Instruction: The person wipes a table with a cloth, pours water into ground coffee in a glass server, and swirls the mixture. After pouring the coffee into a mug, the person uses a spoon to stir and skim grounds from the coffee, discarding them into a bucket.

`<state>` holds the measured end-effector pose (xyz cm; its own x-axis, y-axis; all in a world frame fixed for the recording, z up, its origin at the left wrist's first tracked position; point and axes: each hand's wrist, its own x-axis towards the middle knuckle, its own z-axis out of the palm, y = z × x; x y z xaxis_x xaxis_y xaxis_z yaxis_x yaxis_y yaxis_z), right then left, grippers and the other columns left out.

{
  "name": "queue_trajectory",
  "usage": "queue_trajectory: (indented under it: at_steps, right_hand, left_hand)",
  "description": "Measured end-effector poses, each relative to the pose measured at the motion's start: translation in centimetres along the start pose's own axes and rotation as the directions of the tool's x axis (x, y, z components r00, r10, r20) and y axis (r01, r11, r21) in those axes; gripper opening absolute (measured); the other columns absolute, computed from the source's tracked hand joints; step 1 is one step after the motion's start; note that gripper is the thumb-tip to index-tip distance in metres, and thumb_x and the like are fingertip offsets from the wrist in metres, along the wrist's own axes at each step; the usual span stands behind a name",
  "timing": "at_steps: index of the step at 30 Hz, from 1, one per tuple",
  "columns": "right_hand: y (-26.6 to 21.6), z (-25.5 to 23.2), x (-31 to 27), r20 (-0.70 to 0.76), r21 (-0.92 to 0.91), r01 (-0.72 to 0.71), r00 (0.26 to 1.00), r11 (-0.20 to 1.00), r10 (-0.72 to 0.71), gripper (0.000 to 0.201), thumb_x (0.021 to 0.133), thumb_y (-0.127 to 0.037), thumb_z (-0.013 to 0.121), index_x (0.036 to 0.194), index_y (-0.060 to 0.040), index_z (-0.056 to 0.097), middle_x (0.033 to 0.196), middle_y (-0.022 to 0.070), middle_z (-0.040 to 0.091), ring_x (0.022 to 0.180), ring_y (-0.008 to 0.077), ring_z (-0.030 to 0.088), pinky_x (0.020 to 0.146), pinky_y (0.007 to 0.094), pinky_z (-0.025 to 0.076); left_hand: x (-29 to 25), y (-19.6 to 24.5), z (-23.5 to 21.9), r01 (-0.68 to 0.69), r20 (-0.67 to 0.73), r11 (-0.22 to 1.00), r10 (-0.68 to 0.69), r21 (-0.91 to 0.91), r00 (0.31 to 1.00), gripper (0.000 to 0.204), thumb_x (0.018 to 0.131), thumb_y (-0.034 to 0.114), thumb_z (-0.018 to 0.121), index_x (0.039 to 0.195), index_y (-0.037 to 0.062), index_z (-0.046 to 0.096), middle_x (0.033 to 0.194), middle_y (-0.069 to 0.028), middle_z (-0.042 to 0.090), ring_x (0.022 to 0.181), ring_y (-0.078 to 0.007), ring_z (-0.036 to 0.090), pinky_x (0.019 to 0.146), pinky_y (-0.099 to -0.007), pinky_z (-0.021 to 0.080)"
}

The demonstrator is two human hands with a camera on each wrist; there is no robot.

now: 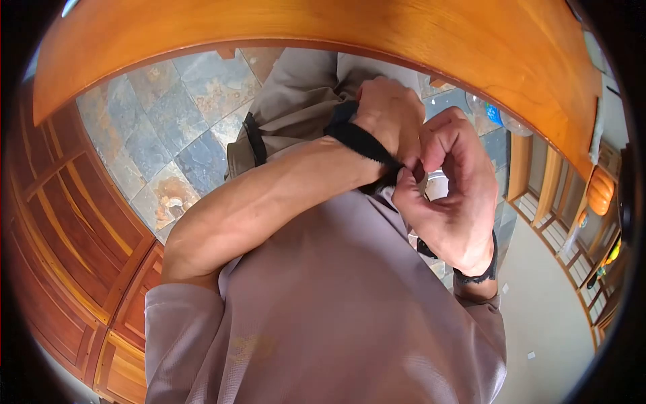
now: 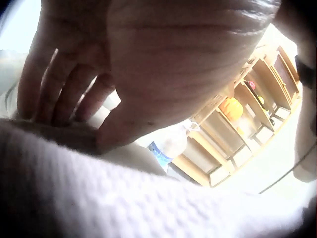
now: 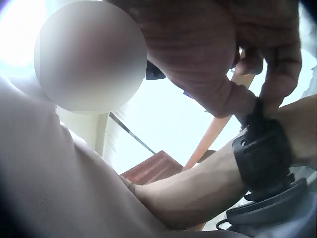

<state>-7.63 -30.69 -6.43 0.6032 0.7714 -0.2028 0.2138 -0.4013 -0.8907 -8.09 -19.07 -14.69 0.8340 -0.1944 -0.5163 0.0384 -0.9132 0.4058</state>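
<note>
Across the lap, my left hand [image 1: 391, 111] hangs relaxed with nothing in it, and in the left wrist view its fingers [image 2: 74, 94] extend toward light cloth. A black strap [image 1: 363, 143] circles the left wrist. My right hand [image 1: 454, 192] pinches the strap's end between thumb and forefinger at the inner side of that wrist. Seen from the right wrist, the strap carries a black wrist camera [image 3: 262, 153], and the right fingertips [image 3: 235, 101] grip a short black end just above it. A second black band [image 1: 479, 273] sits around the right wrist.
A wooden tabletop [image 1: 323, 27] curves close in front of the seated person. Slate tiles [image 1: 155, 114] cover the floor. Wooden cabinet doors [image 1: 74, 249] stand at left. At right are wooden shelves [image 1: 558, 182] with an orange pumpkin-like object [image 1: 600, 191], and a clear plastic bottle [image 1: 515, 124].
</note>
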Motion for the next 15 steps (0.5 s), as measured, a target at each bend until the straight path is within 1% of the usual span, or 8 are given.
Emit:
queue_trajectory:
  at_steps: [2,3,5,6,7,9,13,15]
  right_hand:
    - [0.07,-0.04,-0.09,0.004,0.023,-0.010,1.000,1.000,0.010,0.031,0.071,0.018,0.056,0.086,-0.0051,0.043,0.094,0.0067,0.044,0.081,0.0129,0.049,0.080,0.0245,0.044]
    - [0.09,-0.03,-0.05,0.007,0.030,0.014,1.000,0.999,-0.015,0.031,0.070,0.019,0.056,0.086,-0.0052,0.044,0.094,0.0070,0.043,0.081,0.0127,0.050,0.079,0.0243,0.045]
    - [0.04,-0.22,-0.02,0.002,0.027,0.046,0.999,0.999,-0.046,0.032,0.070,0.019,0.056,0.086,-0.0053,0.044,0.095,0.0073,0.043,0.081,0.0125,0.051,0.079,0.0241,0.045]
    - [-0.04,-0.27,-0.03,0.011,0.041,0.038,0.999,0.998,-0.038,0.032,0.070,0.019,0.057,0.086,-0.0053,0.044,0.095,0.0078,0.043,0.080,0.0126,0.051,0.078,0.0241,0.045]
    - [-0.08,-0.38,0.07,0.019,0.053,0.034,0.999,0.998,-0.035,0.032,0.070,0.019,0.057,0.086,-0.0053,0.044,0.096,0.0083,0.043,0.080,0.0126,0.052,0.078,0.0242,0.046]
    - [-0.20,-0.48,0.39,-0.002,0.051,0.074,0.997,0.996,-0.074,0.032,0.070,0.018,0.058,0.085,-0.0054,0.044,0.095,0.0087,0.044,0.078,0.0125,0.052,0.076,0.0240,0.046]
    - [-0.84,-0.51,0.40,-0.034,0.019,0.089,0.996,0.996,-0.088,0.031,0.068,0.017,0.060,0.081,-0.0066,0.044,0.091,0.0081,0.046,0.076,0.0130,0.052,0.072,0.0242,0.046]
    - [-0.74,-0.55,0.63,-0.045,-0.022,0.201,0.978,0.979,-0.202,0.027,0.067,0.016,0.062,0.080,-0.0052,0.050,0.088,0.0096,0.050,0.075,0.0162,0.054,0.070,0.0277,0.047]
  left_hand:
    - [-0.55,0.12,-0.35,0.025,0.018,0.998,-0.024,-0.050,1.000,0.018,0.079,0.032,0.069,0.084,0.0161,0.075,0.092,-0.0020,0.074,0.092,-0.0203,0.071,0.065,-0.0381,0.052]
    - [-0.49,0.10,-0.16,0.020,0.012,0.999,-0.019,-0.045,1.000,0.018,0.079,0.032,0.069,0.084,0.0161,0.075,0.092,-0.0020,0.074,0.092,-0.0203,0.071,0.065,-0.0381,0.052]
    - [-0.15,0.15,0.33,-0.005,0.030,0.999,0.004,0.042,1.000,0.016,0.077,0.032,0.070,0.084,0.0181,0.075,0.089,-0.0019,0.074,0.088,-0.0185,0.072,0.062,-0.0356,0.051]
    - [-0.51,-0.02,-0.01,-0.034,0.058,0.997,0.039,-0.070,0.998,0.017,0.076,0.032,0.070,0.085,0.0180,0.074,0.090,-0.0040,0.073,0.090,-0.0198,0.070,0.066,-0.0377,0.051]
    - [-0.29,0.22,0.17,-0.040,0.048,0.997,0.043,-0.063,0.998,0.017,0.076,0.032,0.070,0.085,0.0180,0.074,0.090,-0.0040,0.073,0.090,-0.0198,0.070,0.066,-0.0377,0.051]
    - [0.06,0.52,0.43,0.049,0.004,0.998,-0.049,-0.033,0.999,0.020,0.075,0.034,0.070,0.086,0.0177,0.074,0.090,-0.0048,0.072,0.091,-0.0204,0.070,0.068,-0.0390,0.051]
    - [-0.13,0.65,-0.06,0.003,0.045,0.996,0.000,-0.084,0.999,0.025,0.079,0.035,0.066,0.092,0.0152,0.075,0.094,-0.0066,0.073,0.092,-0.0229,0.070,0.068,-0.0388,0.052]
    - [0.20,0.25,-0.01,-0.010,0.028,0.991,0.014,-0.135,1.000,0.025,0.080,0.034,0.065,0.092,0.0143,0.075,0.094,-0.0071,0.072,0.092,-0.0242,0.070,0.068,-0.0384,0.052]
